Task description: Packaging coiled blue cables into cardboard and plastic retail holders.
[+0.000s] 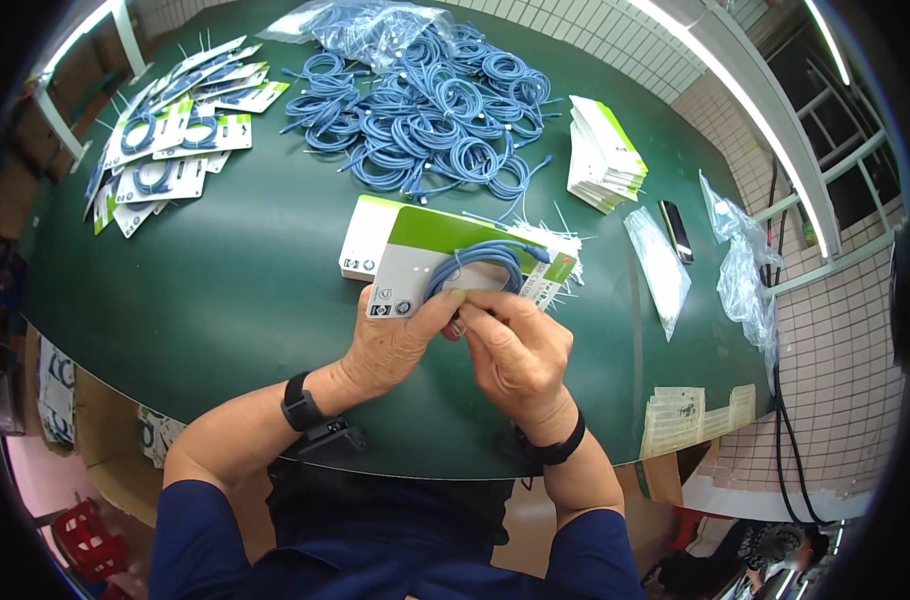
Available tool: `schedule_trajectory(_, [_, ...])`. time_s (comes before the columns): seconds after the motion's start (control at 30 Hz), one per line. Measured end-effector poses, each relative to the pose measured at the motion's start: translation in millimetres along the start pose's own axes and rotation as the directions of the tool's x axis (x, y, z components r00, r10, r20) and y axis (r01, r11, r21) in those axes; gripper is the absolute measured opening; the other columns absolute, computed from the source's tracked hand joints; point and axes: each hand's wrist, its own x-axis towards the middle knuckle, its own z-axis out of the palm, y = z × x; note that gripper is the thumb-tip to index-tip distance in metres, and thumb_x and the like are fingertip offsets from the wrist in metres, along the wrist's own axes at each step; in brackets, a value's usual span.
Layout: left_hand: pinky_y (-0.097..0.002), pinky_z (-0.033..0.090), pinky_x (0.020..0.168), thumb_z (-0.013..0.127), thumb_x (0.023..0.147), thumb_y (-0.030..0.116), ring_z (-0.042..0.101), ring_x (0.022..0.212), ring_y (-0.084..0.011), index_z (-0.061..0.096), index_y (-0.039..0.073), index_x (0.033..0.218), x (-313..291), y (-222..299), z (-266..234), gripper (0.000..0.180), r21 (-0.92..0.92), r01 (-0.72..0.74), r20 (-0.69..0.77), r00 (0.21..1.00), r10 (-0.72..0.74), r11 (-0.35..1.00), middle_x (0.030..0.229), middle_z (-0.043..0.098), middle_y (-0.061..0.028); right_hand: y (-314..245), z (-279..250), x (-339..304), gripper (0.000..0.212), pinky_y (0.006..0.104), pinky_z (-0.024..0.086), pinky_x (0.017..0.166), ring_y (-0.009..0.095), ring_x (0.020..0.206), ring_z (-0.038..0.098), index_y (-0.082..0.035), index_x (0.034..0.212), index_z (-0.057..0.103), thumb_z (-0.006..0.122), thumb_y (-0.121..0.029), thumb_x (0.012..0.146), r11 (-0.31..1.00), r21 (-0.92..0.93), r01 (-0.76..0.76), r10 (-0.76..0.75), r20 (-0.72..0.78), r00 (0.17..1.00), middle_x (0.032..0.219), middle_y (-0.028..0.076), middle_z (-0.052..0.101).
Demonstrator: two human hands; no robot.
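Observation:
In front of me is a white-and-green backing card (415, 235) with a coiled blue cable (500, 252) lying on it. My left hand (390, 340) is closed on the card's lower edge, its thumb pressed by the coil's lower side. My right hand (520, 350) pinches at that same spot, fingertips meeting the left thumb. Whatever small thing sits between those fingertips is mostly hidden. Under and behind the held card lies a stack of similar cards (360, 225). A bunch of white cable ties (567, 245) shows just past the card's right side.
A big heap of coiled blue cables (425, 120) fills the far middle, with a clear plastic bag (370, 30) behind. Carded cables (165, 150) pile up far left. At right are a card stack (603, 155), a bag of ties (658, 265), a phone (677, 232) and crumpled plastic (745, 270).

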Motion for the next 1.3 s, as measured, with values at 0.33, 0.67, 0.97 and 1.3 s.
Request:
schedule_trajectory(0.33, [-0.0275,0.059,0.06,0.074,0.098,0.013,0.069,0.072,-0.0123,0.069,-0.003,0.112,4.2,-12.5,-10.6,0.022,0.082,-0.033,0.059,0.998,0.028,0.996,0.098,0.071,-0.0065,-2.2,-7.9,9.1,0.021,0.0312,0.057,0.062,0.021,0.074,0.071,-0.001,0.099,0.075,0.08,0.01,0.081,0.992,0.04,-0.119,0.117,0.034,0.992,0.096,0.011,0.072])
schedule_trajectory(0.67, [-0.0307,0.06,0.066,0.069,0.1,0.012,0.068,0.087,-0.0158,0.059,0.0,0.133,7.5,4.8,-3.3,0.036,-0.169,0.157,0.135,0.982,-0.135,0.973,0.114,0.068,-0.0092,90.3,-30.3,-25.8,0.021,0.0288,0.058,0.075,0.018,0.087,0.071,-0.002,0.121,0.07,0.072,-0.008,0.101,0.33,0.801,-0.499,0.832,0.003,0.554,0.116,0.011,0.075])
schedule_trajectory(0.97, [-0.0317,0.054,0.092,0.071,0.101,0.015,0.061,0.112,-0.0148,0.055,0.003,0.143,1.2,-7.1,-3.7,0.047,-0.074,-0.022,0.16,0.987,0.034,0.997,0.128,0.064,-0.0063,53.5,6.2,-40.3,0.06,0.0474,0.059,0.107,0.034,0.131,0.066,-0.005,0.153,0.052,0.062,-0.042,0.107,-0.291,0.76,-0.581,0.479,0.642,0.599,0.149,0.02,0.062])
schedule_trajectory(1.3, [-0.0313,0.054,0.092,0.072,0.1,0.015,0.061,0.111,-0.0148,0.055,0.002,0.143,0.7,-8.4,-8.2,0.048,-0.03,0.026,0.216,0.976,-0.019,0.999,0.127,0.064,-0.0067,62.8,10.7,-60.9,0.06,0.0474,0.062,0.103,0.033,0.129,0.067,-0.004,0.153,0.052,0.061,-0.041,0.107,-0.502,0.733,-0.458,0.512,0.679,0.526,0.148,0.02,0.062])
